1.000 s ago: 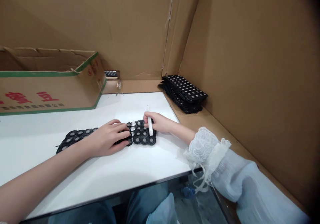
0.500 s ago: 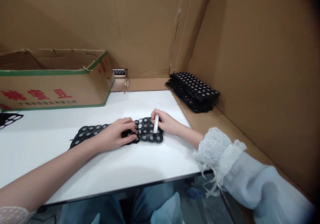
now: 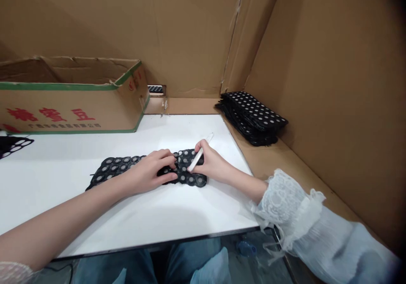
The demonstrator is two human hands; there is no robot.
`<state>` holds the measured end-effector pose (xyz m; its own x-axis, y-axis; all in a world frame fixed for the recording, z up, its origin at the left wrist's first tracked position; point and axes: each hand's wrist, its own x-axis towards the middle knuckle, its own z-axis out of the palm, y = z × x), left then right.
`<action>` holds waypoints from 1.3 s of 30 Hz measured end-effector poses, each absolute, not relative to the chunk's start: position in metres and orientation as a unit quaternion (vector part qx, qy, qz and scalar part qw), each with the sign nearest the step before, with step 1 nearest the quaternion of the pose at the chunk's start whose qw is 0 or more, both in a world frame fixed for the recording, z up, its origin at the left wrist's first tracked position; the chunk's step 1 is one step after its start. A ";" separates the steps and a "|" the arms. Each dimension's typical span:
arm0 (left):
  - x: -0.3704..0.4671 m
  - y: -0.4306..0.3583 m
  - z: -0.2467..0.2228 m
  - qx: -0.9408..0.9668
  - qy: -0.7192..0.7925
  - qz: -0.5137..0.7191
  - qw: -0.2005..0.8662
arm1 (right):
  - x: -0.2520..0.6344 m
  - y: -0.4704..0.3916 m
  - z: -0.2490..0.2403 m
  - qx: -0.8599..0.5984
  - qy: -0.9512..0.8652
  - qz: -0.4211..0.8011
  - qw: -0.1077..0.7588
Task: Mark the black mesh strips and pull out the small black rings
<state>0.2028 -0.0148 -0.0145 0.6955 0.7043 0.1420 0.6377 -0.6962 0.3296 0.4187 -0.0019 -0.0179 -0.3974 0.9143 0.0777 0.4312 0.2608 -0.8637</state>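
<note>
A long black sheet [image 3: 122, 165] with rows of grey discs set in round cells lies flat on the white table. My left hand [image 3: 155, 172] rests on its middle, thumb and fingers spread over the surface and hiding part of it. My right hand [image 3: 209, 161] is closed around a slim white pen-like stick [image 3: 196, 159] above the sheet's right end. The stick leans, its lower tip at the discs; whether it presses on one I cannot tell.
An open cardboard box [image 3: 72, 106] with green edging stands at the back left. Several black dotted sheets [image 3: 253, 115] are piled at the right. Part of a black netted piece [image 3: 14, 144] shows at the left edge. Cardboard walls [image 3: 190, 39] enclose the table [image 3: 152, 220].
The white stick has gone from nearly upright to slanted, its lower tip shifting slightly left along the sheet. My left hand stays on the sheet. The whole view has shifted slightly.
</note>
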 end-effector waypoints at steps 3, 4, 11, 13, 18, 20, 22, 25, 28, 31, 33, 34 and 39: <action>0.202 -0.015 -0.015 0.910 0.367 0.134 0.137 | 0.422 0.001 -0.017 -0.446 -0.750 0.389 0.294; 0.202 -0.015 -0.014 0.909 0.368 0.134 0.141 | 0.424 0.003 -0.017 -0.441 -0.757 0.385 0.290; 0.204 -0.014 -0.011 0.912 0.365 0.121 0.146 | 0.436 0.017 -0.008 -0.433 -0.800 0.355 0.215; 0.204 -0.014 -0.011 0.914 0.363 0.116 0.138 | 0.439 0.021 -0.008 -0.424 -0.810 0.348 0.205; 0.205 -0.015 -0.012 0.921 0.352 0.123 0.111 | 0.442 0.025 -0.013 -0.410 -0.819 0.341 0.209; 0.205 -0.015 -0.013 0.923 0.348 0.128 0.104 | 0.441 0.024 -0.017 -0.403 -0.817 0.343 0.229; 0.205 -0.014 -0.013 0.922 0.349 0.134 0.100 | 0.440 0.024 -0.021 -0.401 -0.801 0.362 0.256; 0.208 -0.011 -0.008 0.917 0.361 0.139 0.096 | 0.436 0.025 -0.027 -0.413 -0.760 0.403 0.299; 0.218 -0.005 -0.002 0.908 0.390 0.126 0.090 | 0.433 0.026 -0.031 -0.420 -0.737 0.404 0.342; 0.232 0.002 -0.004 0.883 0.433 0.170 0.054 | 0.433 0.027 -0.033 -0.404 -0.744 0.381 0.371; 0.239 0.006 -0.010 0.867 0.444 0.220 0.046 | 0.433 0.027 -0.034 -0.384 -0.749 0.376 0.386; 0.242 0.008 -0.014 0.864 0.442 0.233 0.064 | 0.433 0.027 -0.034 -0.375 -0.751 0.377 0.392; 0.243 0.012 -0.025 0.836 0.445 0.232 0.222 | 0.432 0.022 -0.029 -0.368 -0.765 0.339 0.404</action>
